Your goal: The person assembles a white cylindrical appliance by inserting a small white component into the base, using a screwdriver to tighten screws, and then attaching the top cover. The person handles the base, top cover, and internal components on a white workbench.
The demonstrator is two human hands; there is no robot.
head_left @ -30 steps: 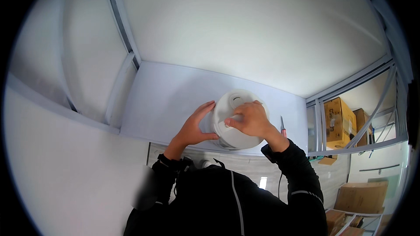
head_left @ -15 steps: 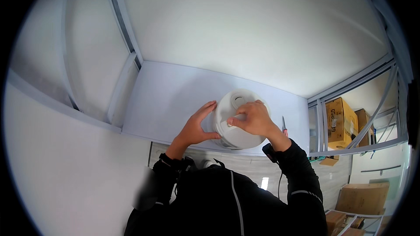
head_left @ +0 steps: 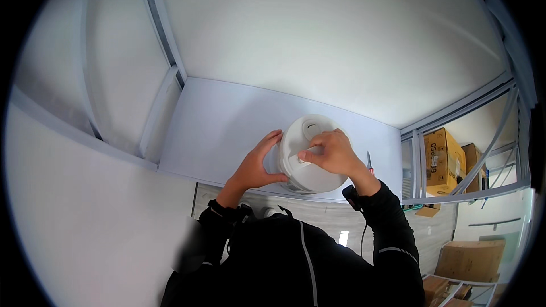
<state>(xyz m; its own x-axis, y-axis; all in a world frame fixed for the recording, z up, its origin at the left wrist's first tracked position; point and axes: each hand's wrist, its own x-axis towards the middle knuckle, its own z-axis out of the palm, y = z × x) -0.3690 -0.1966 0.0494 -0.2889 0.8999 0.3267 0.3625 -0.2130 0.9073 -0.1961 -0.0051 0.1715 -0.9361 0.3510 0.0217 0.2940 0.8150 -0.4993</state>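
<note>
A round white machine (head_left: 314, 178), maybe a rice cooker, sits by the front edge of the pale table (head_left: 210, 136). The left hand (head_left: 253, 165) spreads wide against its side — likely to steady it. The right hand (head_left: 335, 153) curls on top — I can't tell if it grips. A red-handled tool (head_left: 369, 161) lies right, within reach.

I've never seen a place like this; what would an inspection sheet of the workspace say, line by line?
Surface: pale tabletop, shadowed left of the container.
Job's things: round white container on the tabletop.
Clutter: slim red-handled tool lying right of the container.
Hands: left hand spread against the container's side; right hand on its top, grip unclear.
Cables: black cable hanging near the right wrist.
Surroundings: yellow box beyond the frame at right.
</note>
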